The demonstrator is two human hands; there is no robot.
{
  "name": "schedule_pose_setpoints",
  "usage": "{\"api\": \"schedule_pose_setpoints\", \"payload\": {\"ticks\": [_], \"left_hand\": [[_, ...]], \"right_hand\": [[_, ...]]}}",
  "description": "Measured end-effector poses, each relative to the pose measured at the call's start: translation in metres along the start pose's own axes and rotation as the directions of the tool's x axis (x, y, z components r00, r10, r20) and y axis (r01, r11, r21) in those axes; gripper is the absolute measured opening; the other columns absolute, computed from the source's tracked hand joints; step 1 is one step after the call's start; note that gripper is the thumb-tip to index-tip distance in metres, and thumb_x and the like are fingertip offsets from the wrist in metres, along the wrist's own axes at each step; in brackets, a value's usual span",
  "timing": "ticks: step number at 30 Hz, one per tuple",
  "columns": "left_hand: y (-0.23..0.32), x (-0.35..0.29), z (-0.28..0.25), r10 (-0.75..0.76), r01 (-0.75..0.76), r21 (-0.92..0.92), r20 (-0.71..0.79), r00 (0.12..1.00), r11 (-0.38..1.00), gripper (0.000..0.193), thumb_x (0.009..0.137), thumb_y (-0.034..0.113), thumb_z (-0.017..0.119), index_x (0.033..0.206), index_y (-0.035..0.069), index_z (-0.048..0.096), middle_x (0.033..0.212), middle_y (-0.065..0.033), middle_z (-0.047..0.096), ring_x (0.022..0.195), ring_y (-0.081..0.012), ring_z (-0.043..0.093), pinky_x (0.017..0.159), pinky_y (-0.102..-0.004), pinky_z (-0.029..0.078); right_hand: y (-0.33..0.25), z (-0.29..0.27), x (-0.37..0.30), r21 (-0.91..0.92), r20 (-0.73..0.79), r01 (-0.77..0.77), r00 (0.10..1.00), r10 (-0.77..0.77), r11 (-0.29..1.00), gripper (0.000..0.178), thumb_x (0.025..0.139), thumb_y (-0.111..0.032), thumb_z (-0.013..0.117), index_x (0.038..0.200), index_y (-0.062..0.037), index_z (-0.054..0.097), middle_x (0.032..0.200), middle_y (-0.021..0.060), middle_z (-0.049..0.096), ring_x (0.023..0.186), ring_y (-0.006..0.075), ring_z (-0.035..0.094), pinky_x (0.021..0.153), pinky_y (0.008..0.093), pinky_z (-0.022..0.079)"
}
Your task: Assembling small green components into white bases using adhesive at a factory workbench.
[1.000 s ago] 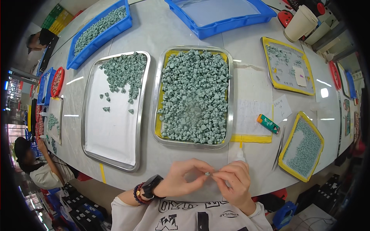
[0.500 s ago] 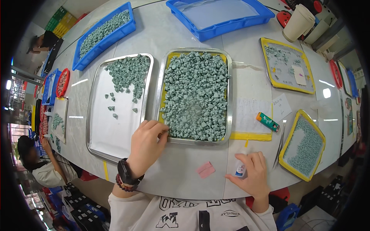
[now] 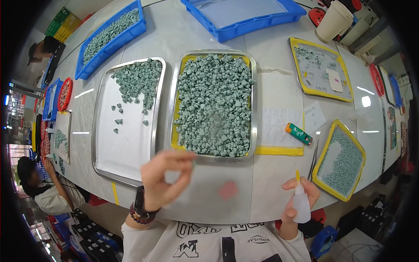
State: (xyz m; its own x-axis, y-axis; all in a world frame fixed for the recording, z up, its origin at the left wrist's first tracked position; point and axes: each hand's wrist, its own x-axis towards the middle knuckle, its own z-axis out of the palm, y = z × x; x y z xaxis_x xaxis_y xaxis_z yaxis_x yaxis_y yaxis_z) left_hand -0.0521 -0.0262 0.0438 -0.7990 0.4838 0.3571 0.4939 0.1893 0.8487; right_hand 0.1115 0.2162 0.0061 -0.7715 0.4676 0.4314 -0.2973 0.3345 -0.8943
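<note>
My left hand (image 3: 168, 177) is raised in front of the metal trays, thumb and forefinger pinched together. A small grey-green piece (image 3: 193, 164), blurred, shows at its fingertips. My right hand (image 3: 310, 192) grips a white squeeze bottle (image 3: 301, 205) with a thin yellow nozzle pointing up. Beyond my left hand, a steel tray (image 3: 254, 109) with a yellow inner edge is heaped with small grey-green pieces (image 3: 214, 105). Left of it, a white-lined steel tray (image 3: 118, 153) has similar pieces gathered at its far end and several scattered ones. A pink cloth-like square (image 3: 228, 190) lies between my hands.
Blue bins (image 3: 143, 26) stand at the back. On the right lie a green tube with an orange cap (image 3: 299, 134), tweezers (image 3: 314, 157), and yellow-edged trays (image 3: 334, 196) of pieces. A cream cup (image 3: 334, 22) stands far right. Another person (image 3: 52, 196) sits at the left.
My left hand has lifted off the filled tray's near edge, toward me. My right hand has picked up the bottle and turned it nozzle upward, slightly to the right.
</note>
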Motion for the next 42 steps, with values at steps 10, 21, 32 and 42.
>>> {"api": "schedule_pose_setpoints", "payload": {"ticks": [10,21,32,42], "left_hand": [[-0.010,-0.044,0.062,-0.475,0.796,-0.598,0.730,0.492,-0.095,0.021,0.086,-0.002,0.060,0.107,0.000,0.060,0.109,-0.0145,0.063,0.096,-0.0197,0.063,0.083,-0.0324,0.052],[-0.009,-0.051,0.058,-0.459,0.755,-0.611,0.614,0.642,0.239,0.024,0.085,-0.002,0.063,0.109,0.000,0.063,0.107,-0.0087,0.063,0.098,-0.0138,0.060,0.085,-0.0280,0.051],[-0.007,-0.050,0.056,-0.432,0.725,-0.612,0.588,0.684,0.315,0.024,0.084,-0.003,0.064,0.108,-0.001,0.063,0.109,-0.0090,0.061,0.097,-0.0136,0.060,0.082,-0.0274,0.051],[-0.007,-0.050,0.057,-0.427,0.716,-0.633,0.583,0.691,0.295,0.025,0.084,-0.002,0.064,0.110,0.000,0.063,0.107,-0.0083,0.062,0.097,-0.0131,0.059,0.082,-0.0269,0.051]], "right_hand": [[-0.014,0.040,0.004,0.221,0.290,-0.065,0.957,-0.002,0.973,0.062,0.091,-0.061,0.038,0.096,-0.0023,0.055,0.068,0.0112,0.066,0.079,0.0315,0.063,0.066,0.0359,0.053],[-0.014,0.042,0.006,0.116,0.416,-0.055,0.909,0.002,0.992,0.060,0.094,-0.057,0.033,0.092,-0.0019,0.057,0.072,0.0125,0.067,0.084,0.0366,0.068,0.067,0.0412,0.056],[-0.015,0.044,0.006,0.109,0.408,-0.075,0.913,0.024,0.991,0.052,0.095,-0.051,0.037,0.093,-0.0034,0.057,0.071,0.0110,0.066,0.083,0.0348,0.068,0.066,0.0401,0.056],[-0.012,0.043,0.004,0.199,0.344,-0.060,0.939,-0.013,0.978,0.044,0.095,-0.039,0.047,0.089,0.0018,0.061,0.072,0.0115,0.066,0.085,0.0357,0.068,0.062,0.0365,0.056]]}}
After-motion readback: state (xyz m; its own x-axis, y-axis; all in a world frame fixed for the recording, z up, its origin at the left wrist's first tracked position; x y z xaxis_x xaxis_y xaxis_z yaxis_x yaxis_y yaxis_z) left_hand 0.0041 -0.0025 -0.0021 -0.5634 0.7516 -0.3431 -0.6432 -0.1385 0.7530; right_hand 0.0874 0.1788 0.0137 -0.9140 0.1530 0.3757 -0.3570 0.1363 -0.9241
